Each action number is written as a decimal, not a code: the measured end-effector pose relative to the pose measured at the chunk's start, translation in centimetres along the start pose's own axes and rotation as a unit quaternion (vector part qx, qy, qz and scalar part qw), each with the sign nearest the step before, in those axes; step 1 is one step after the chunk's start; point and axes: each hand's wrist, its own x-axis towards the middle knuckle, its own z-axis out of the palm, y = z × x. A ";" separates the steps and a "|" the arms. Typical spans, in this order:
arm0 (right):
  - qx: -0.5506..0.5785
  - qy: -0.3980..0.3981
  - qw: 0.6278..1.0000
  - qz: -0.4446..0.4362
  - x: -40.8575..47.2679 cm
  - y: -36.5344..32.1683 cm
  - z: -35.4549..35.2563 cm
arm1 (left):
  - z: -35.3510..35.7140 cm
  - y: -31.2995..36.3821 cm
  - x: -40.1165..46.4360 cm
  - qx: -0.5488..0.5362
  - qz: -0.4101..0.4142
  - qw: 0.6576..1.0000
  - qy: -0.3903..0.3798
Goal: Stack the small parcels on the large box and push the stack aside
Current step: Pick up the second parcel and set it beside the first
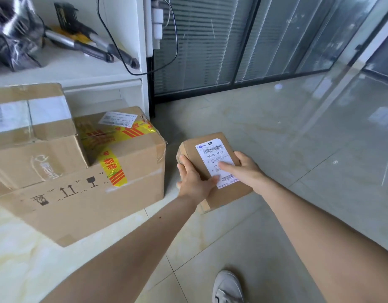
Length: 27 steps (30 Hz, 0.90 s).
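Right now your left hand [194, 179] and right hand [243, 169] clasp a small parcel [212, 169] from either side, just beside the right end of the large box [86, 189] on the glossy tiled floor [276, 132]. Another parcel [29, 119] already sits at the left edge of the big box's top. Keep the small parcel level, then set it flat near the right edge of that top, well onto the yellow tape [111, 156]. Everything is matte brown cardboard, square-edged; the small parcel's white label [214, 162] looks smooth and its corners are slightly crushed.
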 end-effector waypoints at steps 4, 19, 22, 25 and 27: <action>0.004 0.010 0.998 -0.058 0.0 -6.4 -1.2 | -3.4 4.6 0.1 0.003 0.014 0.999 0.051; 0.057 -0.065 0.985 -0.146 8.0 -23.4 11.9 | -22.9 9.5 5.0 0.059 0.018 0.976 0.207; 0.045 -0.088 0.984 -0.149 9.1 -23.5 13.7 | -24.1 9.0 5.8 0.069 -0.009 0.980 0.188; 0.020 -0.099 0.984 -0.147 9.7 -23.1 14.9 | -24.4 8.2 6.4 0.060 -0.040 0.980 0.187; -0.004 -0.097 0.984 -0.152 9.8 -23.0 15.3 | -24.6 7.9 6.7 0.050 -0.050 0.979 0.191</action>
